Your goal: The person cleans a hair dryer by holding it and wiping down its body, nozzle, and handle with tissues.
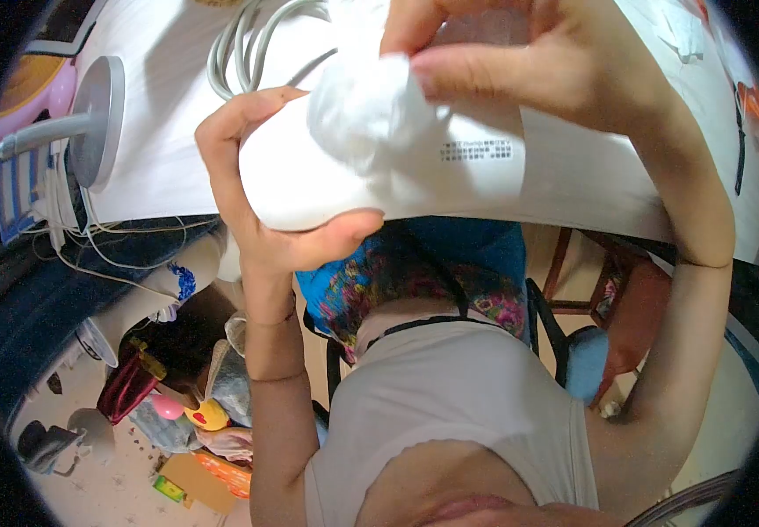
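Over near edge of white-covered table (pixel 586 171): white casing (pixel 397 195) with printed lettering, left hand (pixel 261 246) wrapped round one end, thumb across front. Right hand (pixel 542 70): thumb and forefinger pinched at crumpled white wad (pixel 362 114) before casing; material unclear. On tabletop, looped grey cable (pixel 237 53); left, round grey stand base (pixel 109 123). Below, floral cloth (pixel 344 294); floor left, cardboard (pixel 199 483); right, reddish-brown wooden furniture (pixel 643 307).

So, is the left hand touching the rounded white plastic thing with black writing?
Touching. The head view shows the left hand gripping one end of the white plastic thing, its thumb over the near edge.
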The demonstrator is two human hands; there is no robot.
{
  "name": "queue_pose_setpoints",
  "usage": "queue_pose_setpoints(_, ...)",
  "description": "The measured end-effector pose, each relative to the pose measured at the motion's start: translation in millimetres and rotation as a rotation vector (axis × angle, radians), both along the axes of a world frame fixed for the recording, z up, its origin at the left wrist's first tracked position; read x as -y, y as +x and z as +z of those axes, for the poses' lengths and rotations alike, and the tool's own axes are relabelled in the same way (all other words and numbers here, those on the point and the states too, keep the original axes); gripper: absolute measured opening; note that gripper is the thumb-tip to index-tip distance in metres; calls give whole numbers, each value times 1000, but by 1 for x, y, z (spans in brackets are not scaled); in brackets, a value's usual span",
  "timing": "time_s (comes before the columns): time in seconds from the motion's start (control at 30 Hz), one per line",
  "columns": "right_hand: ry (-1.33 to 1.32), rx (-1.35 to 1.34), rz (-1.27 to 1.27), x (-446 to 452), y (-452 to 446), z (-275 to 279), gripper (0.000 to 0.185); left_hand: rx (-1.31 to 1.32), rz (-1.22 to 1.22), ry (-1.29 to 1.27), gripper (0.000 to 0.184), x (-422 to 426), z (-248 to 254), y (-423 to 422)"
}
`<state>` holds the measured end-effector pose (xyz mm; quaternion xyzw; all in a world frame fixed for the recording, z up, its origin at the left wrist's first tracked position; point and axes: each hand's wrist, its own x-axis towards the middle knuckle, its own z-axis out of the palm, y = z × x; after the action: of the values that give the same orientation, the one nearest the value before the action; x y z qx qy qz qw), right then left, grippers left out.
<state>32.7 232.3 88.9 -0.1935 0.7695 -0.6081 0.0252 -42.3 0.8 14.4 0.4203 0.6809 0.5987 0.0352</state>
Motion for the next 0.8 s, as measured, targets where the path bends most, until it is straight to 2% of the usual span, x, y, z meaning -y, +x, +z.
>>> queue_pose_setpoints(0.03,67,-153,-25,4,2,0,10,28,10,-7,96,-1,1,1)
queue_pose_setpoints(0.13,373,-455,-49,6,15,13,10,-194,-5,-96,84,-1,3,-10)
queue_pose_setpoints(0.17,308,-524,-80,0,15,-4,10,-116,-15,-46,82,-2,2,-8)
queue_pose_setpoints(0.2,390,-488,-67,-6,24,0,11,-39,-25,5,79,-4,1,-8)
queue_pose_setpoints(0.27,579,-508,-54,-14,43,12,14,-69,-57,-22,80,-4,2,-10)
queue_pose_setpoints(0.33,554,-499,-73,-17,61,7,18,-48,-78,-45,81,-4,4,-10)
queue_pose_setpoints(0.43,632,-624,-178,-5,68,2,20,62,-131,-34,83,-8,6,-6)
queue_pose_setpoints(0.57,666,-642,-244,12,56,9,22,-46,-163,-43,85,-8,5,-10)
queue_pose_setpoints(0.67,640,-662,-197,29,36,9,22,-124,-143,-72,87,-4,3,-13)
queue_pose_setpoints(0.73,623,-708,-148,40,14,6,13,-180,-87,-130,89,-1,5,-10)
queue_pose_setpoints(0.8,596,-694,-138,49,7,8,13,-314,-89,-165,90,1,7,-12)
